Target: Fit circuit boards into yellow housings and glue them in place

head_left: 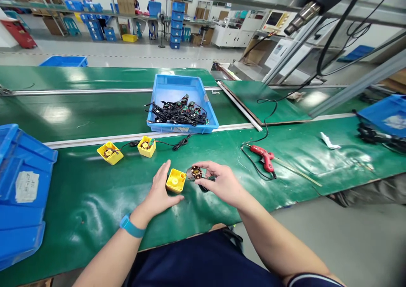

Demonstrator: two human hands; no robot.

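Note:
My left hand (159, 190) grips a small yellow plastic box (176, 180) that rests on the green mat (95, 194), fingers wrapped round its left side. Just right of it, my right hand (218, 181) pinches a small round motor-like part (195, 172) with dark wires, held slightly above the mat and close to the box. Two more yellow boxes (109, 153) (146, 146) with parts and black leads sit further back on the left.
A blue bin (158, 105) holding several wired parts stands behind on the conveyor. A red glue gun (263, 156) with its cable lies to the right. Large blue bins (22, 185) sit at the left edge, another blue bin (385, 113) at the right. People sit at distant benches.

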